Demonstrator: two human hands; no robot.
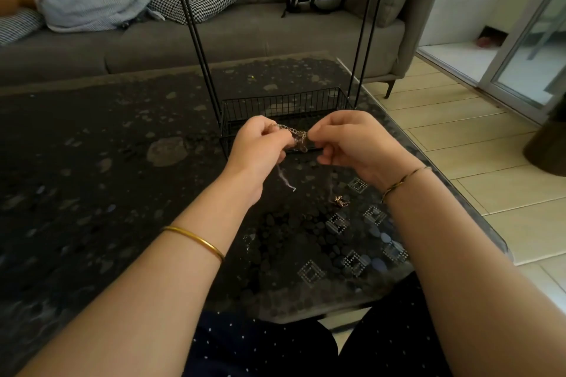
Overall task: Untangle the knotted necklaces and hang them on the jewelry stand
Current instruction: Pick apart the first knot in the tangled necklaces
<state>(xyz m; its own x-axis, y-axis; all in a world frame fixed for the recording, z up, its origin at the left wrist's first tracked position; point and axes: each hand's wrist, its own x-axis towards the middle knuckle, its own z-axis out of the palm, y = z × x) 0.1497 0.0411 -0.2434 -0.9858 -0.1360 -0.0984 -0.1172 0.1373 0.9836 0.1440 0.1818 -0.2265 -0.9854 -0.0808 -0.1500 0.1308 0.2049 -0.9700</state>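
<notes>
my left hand point(260, 144) and right hand point(349, 144) both pinch the knotted necklaces point(295, 135), held over the table point(92, 162) near its right edge, just before the stand point(196, 40). i judge the knot not yet undone; no chain hangs on the stand.
</notes>
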